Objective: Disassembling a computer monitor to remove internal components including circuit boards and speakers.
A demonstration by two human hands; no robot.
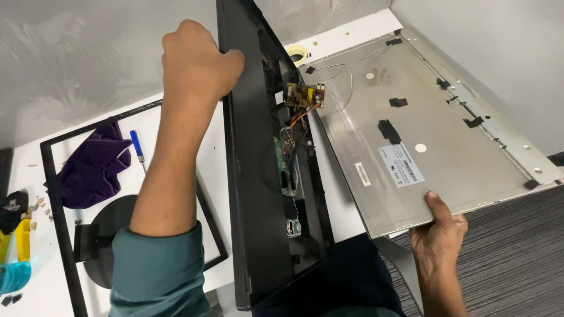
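My left hand (pixel 197 61) grips the upper edge of a black monitor back cover (pixel 252 176), which stands tilted on its edge. Inside the cover I see a brown circuit board (pixel 304 95), a green circuit board (pixel 284 170) and orange wires. My right hand (pixel 440 232) holds the near edge of a bare metal display panel (pixel 423 129), swung away to the right of the cover. Thin wires run from the panel's top corner to the brown board. The panel's back carries black tape strips and white labels.
On the white table at left lie a black monitor bezel frame (pixel 56 223), a purple cloth (pixel 94 164), a blue-handled screwdriver (pixel 137 147) and a round black stand base (pixel 108 246). A tape roll (pixel 296 54) sits behind. Grey carpet (pixel 517 258) lies to the right.
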